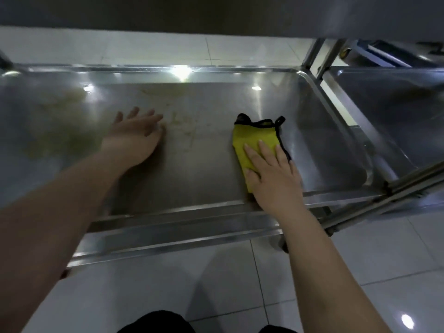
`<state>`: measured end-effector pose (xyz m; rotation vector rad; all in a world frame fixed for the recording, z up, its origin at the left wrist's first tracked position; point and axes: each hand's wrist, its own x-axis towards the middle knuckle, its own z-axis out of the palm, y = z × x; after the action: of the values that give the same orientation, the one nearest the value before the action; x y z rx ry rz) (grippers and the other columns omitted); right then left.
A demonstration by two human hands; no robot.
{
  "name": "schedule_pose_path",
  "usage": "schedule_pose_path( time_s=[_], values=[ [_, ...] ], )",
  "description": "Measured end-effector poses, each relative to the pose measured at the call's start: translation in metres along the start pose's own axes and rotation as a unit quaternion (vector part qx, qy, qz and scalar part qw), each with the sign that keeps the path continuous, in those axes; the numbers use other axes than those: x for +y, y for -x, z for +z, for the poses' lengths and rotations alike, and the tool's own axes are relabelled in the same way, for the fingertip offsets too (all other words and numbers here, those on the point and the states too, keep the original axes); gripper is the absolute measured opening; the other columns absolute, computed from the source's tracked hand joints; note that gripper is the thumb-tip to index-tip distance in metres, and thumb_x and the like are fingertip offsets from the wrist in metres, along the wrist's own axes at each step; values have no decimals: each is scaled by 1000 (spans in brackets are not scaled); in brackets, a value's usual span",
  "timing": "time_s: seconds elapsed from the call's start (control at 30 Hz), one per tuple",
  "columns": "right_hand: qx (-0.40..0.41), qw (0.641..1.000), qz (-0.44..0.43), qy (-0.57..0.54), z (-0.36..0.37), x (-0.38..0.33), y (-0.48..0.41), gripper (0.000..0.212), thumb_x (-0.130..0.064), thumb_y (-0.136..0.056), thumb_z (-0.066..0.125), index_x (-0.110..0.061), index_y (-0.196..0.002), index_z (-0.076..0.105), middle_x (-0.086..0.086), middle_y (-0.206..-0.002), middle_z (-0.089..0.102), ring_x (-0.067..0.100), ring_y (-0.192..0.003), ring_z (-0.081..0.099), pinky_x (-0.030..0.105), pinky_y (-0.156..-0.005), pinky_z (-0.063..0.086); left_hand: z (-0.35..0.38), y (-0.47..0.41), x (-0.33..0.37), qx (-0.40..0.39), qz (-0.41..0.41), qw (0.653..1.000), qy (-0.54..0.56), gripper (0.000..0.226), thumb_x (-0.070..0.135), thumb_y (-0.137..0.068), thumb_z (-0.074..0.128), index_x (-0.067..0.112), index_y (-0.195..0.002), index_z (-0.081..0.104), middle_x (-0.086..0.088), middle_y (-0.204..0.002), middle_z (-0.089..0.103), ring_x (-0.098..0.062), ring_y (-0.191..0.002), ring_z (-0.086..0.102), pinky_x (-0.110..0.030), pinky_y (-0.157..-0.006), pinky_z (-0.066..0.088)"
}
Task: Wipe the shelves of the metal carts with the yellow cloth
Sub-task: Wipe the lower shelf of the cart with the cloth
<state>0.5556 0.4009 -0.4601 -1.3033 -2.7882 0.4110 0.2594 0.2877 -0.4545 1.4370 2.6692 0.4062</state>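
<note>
Risks leaving the brownish smears (183,127) at mid-frame and the dull patch at far left unwiped, judging by how far right the yellow cloth (258,137) lies on the cart shelf (204,169). Could also bunch or shed the folded cloth if pushed only from its near end. Pressing down with the right grip (274,175), flat and wide, fingers straight on the cloth's near half, pinching nothing. Bracing with the left grip (134,138), open and relaxed, bare on the shelf left of centre.
</note>
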Motion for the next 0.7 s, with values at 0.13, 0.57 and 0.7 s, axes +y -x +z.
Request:
schedule_pose_path(
  time_s=[0.13, 0.57, 0.7],
  values=[
    [0, 1000, 13, -12, -3, -1, 0, 51, -48, -101, 27, -52, -149, 11, -18, -161, 0, 13, -148, -5, 42, -119, 1, -10, 20, -64, -29, -67, 996, -60, 52, 50, -99, 33, 38, -149, 27, 6, -161, 15, -26, -149, 7, -58, -116, 0],
    [-31, 999, -9, 14, 27, -180, -108, 58, -46, -100, 27, -36, -154, 9, -6, -163, -2, 30, -149, -5, 55, -116, 3, -2, 27, -81, 19, -86, 996, -16, 57, 37, -101, 24, 37, -153, 1, 9, -162, 1, -18, -149, 2, -54, -117, -1],
    [-36, 990, -136, -13, 54, -242, -101, 54, -47, -100, 25, -44, -152, 12, -9, -163, 2, 24, -149, -5, 53, -117, 0, -2, 29, -88, 45, -112, 993, -5, 63, 38, -101, 25, 26, -154, -7, 1, -163, -2, -24, -149, -2, -47, -119, 1]
  ],
)
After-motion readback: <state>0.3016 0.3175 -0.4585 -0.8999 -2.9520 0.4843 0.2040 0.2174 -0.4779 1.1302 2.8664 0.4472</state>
